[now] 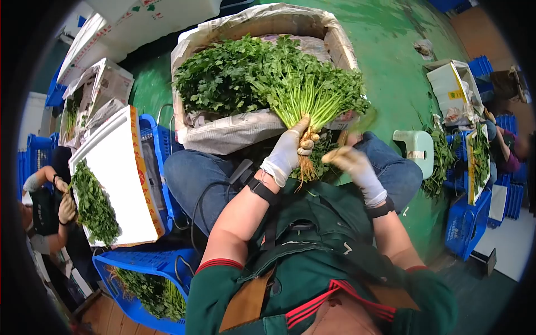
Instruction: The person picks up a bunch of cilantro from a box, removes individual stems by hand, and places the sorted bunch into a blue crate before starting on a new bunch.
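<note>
My left hand (291, 146), in a pale glove, is closed around the lower stems of a bunch of leafy green herbs (307, 106). Brown roots hang below the fist, and the leaves fan out over the front right of a paper-lined box (234, 134). More of the same greens (218, 75) lie inside that box. To the right of the roots is my right hand (353, 164), gloved too and apart from the bunch. Motion blurs its fingers, so I cannot make out their grip. Loose greens (321, 156) show between my knees, partly hidden by my hands.
At left stands a white foam board (117, 173) with greens on it, where another person's gloved hands (67, 206) work. A blue crate (139, 259) of greens sits below. On the right are a pale stool (414, 151), scattered greens (440, 162) and another worker beside boxes.
</note>
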`<state>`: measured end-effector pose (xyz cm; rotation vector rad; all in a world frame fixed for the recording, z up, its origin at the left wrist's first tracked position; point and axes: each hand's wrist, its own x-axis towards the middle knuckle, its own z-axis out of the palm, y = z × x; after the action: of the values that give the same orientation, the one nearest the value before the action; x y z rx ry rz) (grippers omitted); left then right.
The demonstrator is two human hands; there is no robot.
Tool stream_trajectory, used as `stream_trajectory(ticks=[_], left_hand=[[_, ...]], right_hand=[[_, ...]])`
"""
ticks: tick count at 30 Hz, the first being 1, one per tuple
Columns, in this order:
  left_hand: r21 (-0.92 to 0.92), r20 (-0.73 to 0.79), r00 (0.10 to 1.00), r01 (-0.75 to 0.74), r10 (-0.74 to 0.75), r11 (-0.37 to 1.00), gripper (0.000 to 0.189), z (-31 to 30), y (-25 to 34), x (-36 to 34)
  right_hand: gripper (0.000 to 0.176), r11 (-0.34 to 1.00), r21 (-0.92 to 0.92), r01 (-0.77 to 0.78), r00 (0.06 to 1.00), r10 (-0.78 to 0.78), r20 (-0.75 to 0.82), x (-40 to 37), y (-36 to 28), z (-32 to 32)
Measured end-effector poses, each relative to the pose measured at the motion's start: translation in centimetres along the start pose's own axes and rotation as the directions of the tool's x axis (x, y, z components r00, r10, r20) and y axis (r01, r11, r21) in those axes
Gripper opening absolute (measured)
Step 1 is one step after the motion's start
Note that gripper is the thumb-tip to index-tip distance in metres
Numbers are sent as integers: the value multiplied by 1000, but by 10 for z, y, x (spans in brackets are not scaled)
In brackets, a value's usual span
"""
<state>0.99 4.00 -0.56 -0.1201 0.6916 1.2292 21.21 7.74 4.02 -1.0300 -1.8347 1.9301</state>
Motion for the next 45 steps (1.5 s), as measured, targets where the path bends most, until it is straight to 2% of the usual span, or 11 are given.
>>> stream_trajectory(ticks=[1, 2, 4, 8, 11, 14, 17, 27, 36, 40, 45], left_hand=[[-17, 64, 997, 54, -53, 998, 29, -3, 2, 2], [-22, 63, 997, 44, -42, 999, 29, -3, 1, 4], [27, -4, 1000, 7, -7, 1000, 29, -4, -5, 3], [30, 13, 1000, 4, -5, 1000, 17, -20, -12, 16], [57, -80, 995, -53, 58, 997, 19, 2, -11, 6], [57, -17, 1000, -5, 6, 998, 15, -22, -11, 15], [-14, 94, 995, -32, 33, 999, 15, -19, -12, 9], [-149, 232, 965, -92, 125, 985, 62, -8, -13, 1], [-126, 120, 987, -95, 111, 987, 55, -12, -10, 7], [-126, 96, 992, -67, 80, 990, 44, -15, -12, 14], [-148, 104, 994, -19, 34, 989, 38, -26, -12, 20]], right_hand=[[25, 790, -610, -68, 991, 123, 49, -3, -2, 6], [32, 249, -967, -50, 970, 241, 12, -4, -6, 11], [28, 852, -500, -157, 988, 143, -66, 19, -41, 20], [21, 651, -721, 238, 869, -474, -142, 81, -74, 63], [22, 557, -815, 163, 854, -493, -166, 131, -74, 82], [24, 564, -823, -71, 969, -156, -190, 158, -58, 80], [21, 977, -212, -33, 975, -15, -220, 153, -54, 61], [14, 907, 419, 44, 980, 42, -193, 111, -56, 47], [13, 820, 552, 150, 976, -34, -215, 103, -46, 60], [9, 959, -132, 249, 912, -278, -302, 90, -46, 75], [8, 964, 267, 15, 959, 62, -277, 65, -63, 82]])
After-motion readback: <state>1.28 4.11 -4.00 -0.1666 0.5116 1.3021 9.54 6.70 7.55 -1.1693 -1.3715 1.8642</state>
